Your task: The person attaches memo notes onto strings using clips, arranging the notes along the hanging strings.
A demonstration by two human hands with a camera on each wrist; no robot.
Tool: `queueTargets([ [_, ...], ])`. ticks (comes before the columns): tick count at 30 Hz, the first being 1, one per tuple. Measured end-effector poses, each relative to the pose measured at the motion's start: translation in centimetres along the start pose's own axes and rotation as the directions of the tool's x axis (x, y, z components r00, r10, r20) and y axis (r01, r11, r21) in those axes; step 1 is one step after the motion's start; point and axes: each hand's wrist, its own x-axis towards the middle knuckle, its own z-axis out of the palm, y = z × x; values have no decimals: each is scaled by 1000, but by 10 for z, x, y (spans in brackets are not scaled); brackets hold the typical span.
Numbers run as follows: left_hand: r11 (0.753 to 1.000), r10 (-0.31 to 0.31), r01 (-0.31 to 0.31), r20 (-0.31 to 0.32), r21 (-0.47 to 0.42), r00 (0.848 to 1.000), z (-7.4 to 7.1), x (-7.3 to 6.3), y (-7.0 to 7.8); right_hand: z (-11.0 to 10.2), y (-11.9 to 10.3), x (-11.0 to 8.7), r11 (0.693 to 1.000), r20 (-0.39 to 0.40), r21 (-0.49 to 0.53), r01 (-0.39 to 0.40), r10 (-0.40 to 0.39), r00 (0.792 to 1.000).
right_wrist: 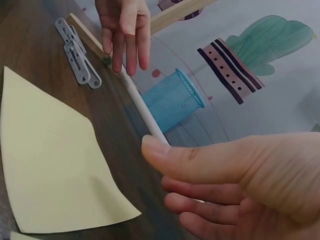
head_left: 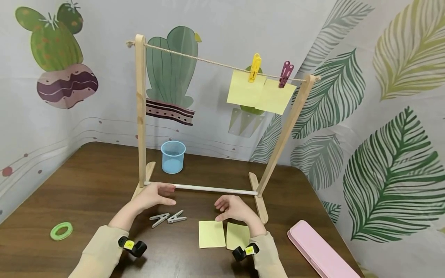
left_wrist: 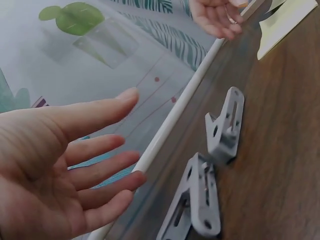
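Observation:
My left hand hovers with loosely spread fingers above two grey clothespins, holding nothing. The pins lie side by side on the table and show large in the left wrist view. My right hand, fingers relaxed and without any object, is over the far edge of two yellow sticky notes lying flat. Behind both hands stands a wooden frame strung with a twine line. On the line's right part, a yellow clothespin and a purple clothespin hold two hanging yellow notes.
A blue mesh cup is behind the frame's white bottom rod, near the left post. A green ring lies at the table's left. On the right is a pink case. A patterned cloth covers the wall behind.

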Motion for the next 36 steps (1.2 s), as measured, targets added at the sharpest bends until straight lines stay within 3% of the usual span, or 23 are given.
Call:
queueTargets([
  [4,998,9,-14,73,64,997,-4,-4,0,3,-1,0,1000,34,-25,3,-2,999],
  [11,970,-53,17,145,243,988,-11,-12,7,4,-7,-1,998,80,-58,-10,15,997],
  [18,957,-67,7,198,291,978,-9,-18,10,4,-5,-2,995,95,-100,-14,24,995],
  [23,944,-128,62,187,323,974,-5,-23,13,6,-3,-2,991,105,-133,-2,17,994],
  [28,914,-195,124,150,387,969,-4,-25,15,7,-4,-3,986,103,-168,3,15,995],
  [32,887,-229,150,133,436,964,-4,-24,15,9,-6,-3,983,89,-185,-10,27,996],
  [36,876,-248,166,128,453,960,-4,-22,14,11,-6,-3,980,85,-197,-19,36,996],
])
